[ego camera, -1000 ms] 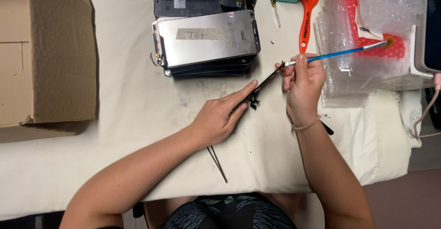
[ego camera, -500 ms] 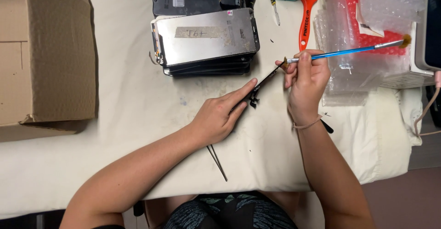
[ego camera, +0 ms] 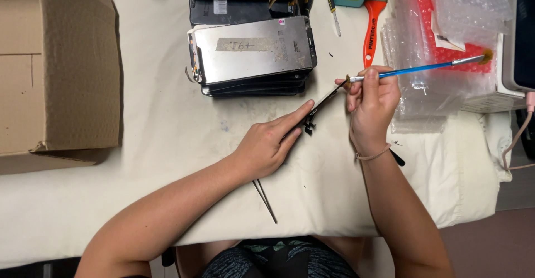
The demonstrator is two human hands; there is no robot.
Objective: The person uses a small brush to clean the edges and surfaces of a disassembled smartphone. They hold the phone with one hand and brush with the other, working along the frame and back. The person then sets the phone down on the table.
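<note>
In the middle of the frame, the left hand (ego camera: 267, 144) is pinching a thin black part (ego camera: 321, 106), and the right hand (ego camera: 372, 106) is gripping a blue brush (ego camera: 415, 69)

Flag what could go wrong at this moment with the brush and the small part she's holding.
The thin dark strip is pinned only by the left hand fingertips; it could slip or bend. The right hand holds the blue brush with its bristle end reaching over the bubble wrap, which it might snag. The tweezers lie near the table edge and could be knocked off.
</note>
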